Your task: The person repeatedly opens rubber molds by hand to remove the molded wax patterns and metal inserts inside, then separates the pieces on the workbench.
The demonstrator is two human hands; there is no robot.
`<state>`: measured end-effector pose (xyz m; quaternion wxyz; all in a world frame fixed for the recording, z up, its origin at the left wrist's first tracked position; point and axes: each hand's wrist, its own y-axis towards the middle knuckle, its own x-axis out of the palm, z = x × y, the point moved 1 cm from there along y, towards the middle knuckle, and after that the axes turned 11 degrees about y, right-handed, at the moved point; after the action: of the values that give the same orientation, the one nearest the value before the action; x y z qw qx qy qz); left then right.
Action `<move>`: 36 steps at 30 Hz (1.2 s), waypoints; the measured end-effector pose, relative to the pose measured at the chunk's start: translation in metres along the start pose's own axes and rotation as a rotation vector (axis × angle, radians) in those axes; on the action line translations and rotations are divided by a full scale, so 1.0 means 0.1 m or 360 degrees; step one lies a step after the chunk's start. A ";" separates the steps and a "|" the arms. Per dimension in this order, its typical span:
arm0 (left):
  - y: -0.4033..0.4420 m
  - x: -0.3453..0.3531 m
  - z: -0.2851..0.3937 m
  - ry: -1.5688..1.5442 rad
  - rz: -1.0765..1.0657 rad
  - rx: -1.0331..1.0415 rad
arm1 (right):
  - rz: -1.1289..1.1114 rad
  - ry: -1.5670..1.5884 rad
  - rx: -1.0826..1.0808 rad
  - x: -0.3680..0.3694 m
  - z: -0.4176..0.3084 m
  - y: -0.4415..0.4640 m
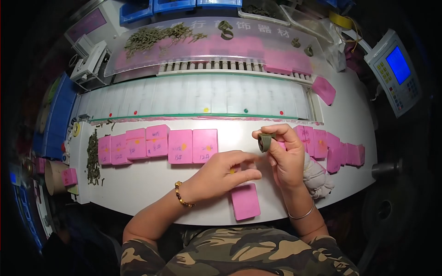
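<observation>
Pinched between the thumb and fingers of my right hand (287, 156) is a dark green wax ring (264, 142), raised above the white table. My left hand (225, 172) reaches toward it from the left, thumb and fingers apart. Its fingertips are slightly blurred, and I see nothing held in them. A pink rubber mould block (245, 202) lies on the table just below my left hand. Something pink (282, 146) shows behind the right fingers, partly hidden. Beside my right wrist sits a crumpled pale cloth or glove (315, 177).
Pink mould blocks with handwriting (180, 146) line the table left and right. Green scraps (93, 158) lie at the left edge. Behind are a glass-edged panel (193, 94) and a translucent sheet (202, 48) bearing green pieces. A blue-screened keypad device (396, 71) stands right.
</observation>
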<state>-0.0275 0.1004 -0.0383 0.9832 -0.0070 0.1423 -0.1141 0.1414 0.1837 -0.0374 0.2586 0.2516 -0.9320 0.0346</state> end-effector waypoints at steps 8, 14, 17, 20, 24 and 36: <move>0.04 -0.07 0.06 -0.0386 0.0356 -0.0131 | -0.0307 -0.0803 -0.0629 -0.01 -0.04 0.02; 0.01 -0.04 -0.03 -0.0148 0.0436 0.0029 | -0.0303 -0.0862 -0.0611 0.02 -0.05 0.00; -0.01 -0.07 -0.01 -0.0175 0.0517 0.0073 | -0.0076 -0.0594 -0.0185 0.01 -0.04 -0.03; 0.04 -0.14 0.00 -0.0297 0.0607 0.0088 | 0.0129 0.0258 0.0385 -0.09 -0.05 -0.02; -0.02 -0.39 0.14 -0.0518 0.0587 -0.0239 | 0.0073 0.0952 0.0433 -0.03 -0.03 -0.02; -1.32 -3.86 -0.50 -0.0111 0.1812 -0.0423 | -0.0042 0.0692 0.0422 -0.09 0.00 -0.03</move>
<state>-0.4316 0.0605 0.0269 0.8845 -0.0566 0.1043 0.4512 0.1497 0.1848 -0.0425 0.4180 0.2820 -0.8385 0.2065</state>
